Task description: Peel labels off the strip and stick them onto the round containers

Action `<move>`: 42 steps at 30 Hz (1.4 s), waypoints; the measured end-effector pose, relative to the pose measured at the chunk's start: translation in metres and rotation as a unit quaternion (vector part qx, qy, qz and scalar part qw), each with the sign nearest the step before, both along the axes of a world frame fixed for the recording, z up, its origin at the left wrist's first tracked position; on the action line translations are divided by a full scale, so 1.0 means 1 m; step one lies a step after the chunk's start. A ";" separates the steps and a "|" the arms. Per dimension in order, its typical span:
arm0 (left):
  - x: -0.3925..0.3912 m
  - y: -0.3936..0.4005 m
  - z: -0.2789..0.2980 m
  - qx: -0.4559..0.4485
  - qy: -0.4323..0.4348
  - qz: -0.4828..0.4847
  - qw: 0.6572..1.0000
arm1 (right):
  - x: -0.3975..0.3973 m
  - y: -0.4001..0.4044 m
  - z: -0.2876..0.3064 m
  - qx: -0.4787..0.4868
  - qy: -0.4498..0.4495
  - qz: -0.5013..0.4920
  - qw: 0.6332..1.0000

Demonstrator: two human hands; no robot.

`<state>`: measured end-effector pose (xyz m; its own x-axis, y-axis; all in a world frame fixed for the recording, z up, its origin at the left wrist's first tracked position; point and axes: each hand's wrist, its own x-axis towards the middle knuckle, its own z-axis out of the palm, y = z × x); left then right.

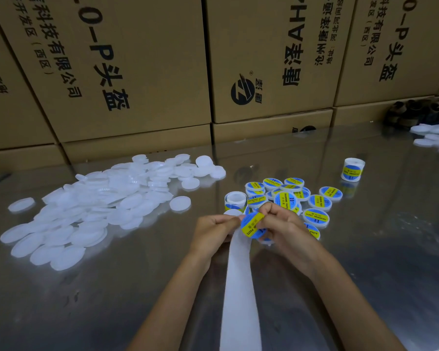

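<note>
A white backing strip point(240, 287) runs from the bottom edge up to my hands. My left hand point(213, 231) pinches the strip's top end. My right hand point(284, 224) grips a round blue and yellow label point(251, 225) at its upper edge, beside the strip's end. Whether a container lies under the label is hidden by my fingers. Behind my right hand lies a cluster of several labelled round containers point(317, 202). A big heap of plain white round containers point(99, 206) covers the table's left side.
A label roll point(235, 200) stands just behind my left hand, and a second roll point(352, 169) stands farther right. More white containers point(433, 138) lie at the far right. Cardboard boxes point(137, 72) wall off the back of the shiny metal table point(390, 249).
</note>
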<state>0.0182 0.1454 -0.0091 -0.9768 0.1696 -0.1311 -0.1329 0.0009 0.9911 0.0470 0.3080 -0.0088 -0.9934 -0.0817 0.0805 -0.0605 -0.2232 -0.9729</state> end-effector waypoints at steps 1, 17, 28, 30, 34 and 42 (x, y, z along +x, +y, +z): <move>0.000 0.000 0.001 0.006 -0.004 0.002 1.000 | -0.001 0.001 0.000 -0.015 0.000 -0.012 1.000; 0.005 0.004 0.022 0.098 0.100 0.034 0.990 | -0.002 -0.011 0.001 -0.040 0.044 -0.122 0.991; 0.012 0.014 0.021 0.091 0.106 -0.016 0.990 | -0.002 -0.017 0.005 -0.006 0.124 -0.208 0.970; 0.013 0.015 0.021 0.087 0.107 -0.018 0.990 | -0.002 -0.018 0.005 -0.002 0.129 -0.213 0.968; 0.014 0.016 0.021 0.090 0.108 -0.018 0.990 | -0.003 -0.019 0.004 0.005 0.136 -0.220 0.966; 0.014 0.019 0.017 0.074 0.139 -0.001 0.988 | -0.004 -0.020 0.000 0.046 0.146 -0.228 0.962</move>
